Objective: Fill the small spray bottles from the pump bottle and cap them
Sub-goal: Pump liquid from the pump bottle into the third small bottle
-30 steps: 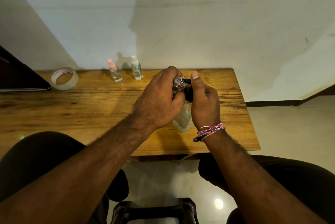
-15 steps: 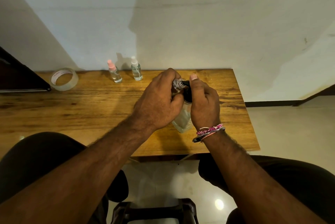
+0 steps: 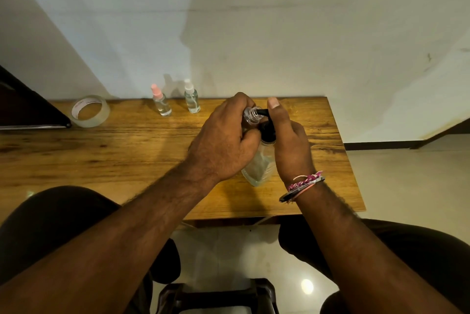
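A clear pump bottle [image 3: 259,166] with a black pump head [image 3: 267,130] stands on the wooden table [image 3: 127,151] near its right end. My left hand [image 3: 223,143] grips a small uncapped clear spray bottle [image 3: 251,115], its threaded neck held against the black pump spout. My right hand [image 3: 287,146] wraps around the pump head, with a straight finger lying on top of it. Two capped small spray bottles stand at the table's back edge, one with a pink cap [image 3: 160,102], one with a white cap [image 3: 191,97].
A roll of clear tape [image 3: 89,110] lies at the back left of the table beside a dark object [image 3: 23,107]. The wall runs right behind the table. A dark stool [image 3: 216,296] stands on the tiled floor between my knees.
My right hand and the pump head have sunk slightly. The small bottle stays at the spout in my left hand.
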Tool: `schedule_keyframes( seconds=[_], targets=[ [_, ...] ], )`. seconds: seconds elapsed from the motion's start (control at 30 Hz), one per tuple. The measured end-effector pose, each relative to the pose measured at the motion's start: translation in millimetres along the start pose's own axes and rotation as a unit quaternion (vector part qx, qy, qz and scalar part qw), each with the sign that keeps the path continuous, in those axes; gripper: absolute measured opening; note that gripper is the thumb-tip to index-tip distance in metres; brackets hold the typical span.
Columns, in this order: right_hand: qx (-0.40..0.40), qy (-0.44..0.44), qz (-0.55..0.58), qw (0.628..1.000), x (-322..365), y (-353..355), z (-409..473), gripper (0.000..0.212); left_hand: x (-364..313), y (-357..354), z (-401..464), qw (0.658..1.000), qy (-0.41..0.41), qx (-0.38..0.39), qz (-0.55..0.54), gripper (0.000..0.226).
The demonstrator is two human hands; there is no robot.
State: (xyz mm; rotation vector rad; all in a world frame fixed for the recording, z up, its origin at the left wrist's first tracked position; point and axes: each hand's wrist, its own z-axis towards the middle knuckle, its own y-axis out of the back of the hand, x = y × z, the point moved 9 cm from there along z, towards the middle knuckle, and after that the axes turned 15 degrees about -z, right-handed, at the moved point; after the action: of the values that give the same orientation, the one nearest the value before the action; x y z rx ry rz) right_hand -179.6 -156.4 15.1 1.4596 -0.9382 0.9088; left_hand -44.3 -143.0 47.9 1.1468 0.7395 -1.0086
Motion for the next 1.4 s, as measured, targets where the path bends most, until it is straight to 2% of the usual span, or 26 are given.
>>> schedule_keyframes(
  seconds=[0.07, 0.1, 0.5, 0.83, 0.93, 1.1, 1.27, 1.4],
  targets=[
    [-0.006, 0.002, -0.004, 1.000, -0.9, -1.9, -1.4, 0.088, 0.2, 0.3, 0.0, 1.000, 0.000, -0.001, -0.003, 0.021],
    [-0.012, 0.002, -0.002, 1.000, -1.3, -1.9, -1.8, 0.089, 0.2, 0.1, -0.1, 1.000, 0.000, -0.002, -0.003, 0.021],
    [-0.040, -0.002, -0.015, 0.999, -5.0, 0.0, 0.2, 0.077, 3.7, -2.5, 0.0, 1.000, -0.004, -0.007, 0.005, 0.025],
    [-0.066, 0.029, -0.025, 0.997, -1.6, 2.3, -0.1, 0.071, 7.3, -4.7, -1.4, 1.000, 0.001, -0.004, 0.006, 0.023],
    [-0.049, 0.022, -0.021, 0.998, -0.8, 1.2, -0.6, 0.071, 3.5, -3.7, -1.2, 1.000, -0.006, -0.007, 0.003, 0.023],
    [-0.014, 0.013, 0.000, 1.000, 3.4, 2.8, 0.1, 0.053, -2.0, -1.8, 0.4, 1.000, -0.011, -0.008, 0.003, 0.024],
    [-0.006, -0.012, 0.023, 1.000, -2.1, 2.3, -1.2, 0.062, -1.4, -1.5, -0.2, 1.000, -0.011, -0.006, 0.005, 0.023],
    [-0.018, -0.004, 0.015, 1.000, -2.1, -1.4, -1.5, 0.088, -1.4, -1.2, -0.4, 1.000, -0.011, -0.006, -0.001, 0.024]
  ],
)
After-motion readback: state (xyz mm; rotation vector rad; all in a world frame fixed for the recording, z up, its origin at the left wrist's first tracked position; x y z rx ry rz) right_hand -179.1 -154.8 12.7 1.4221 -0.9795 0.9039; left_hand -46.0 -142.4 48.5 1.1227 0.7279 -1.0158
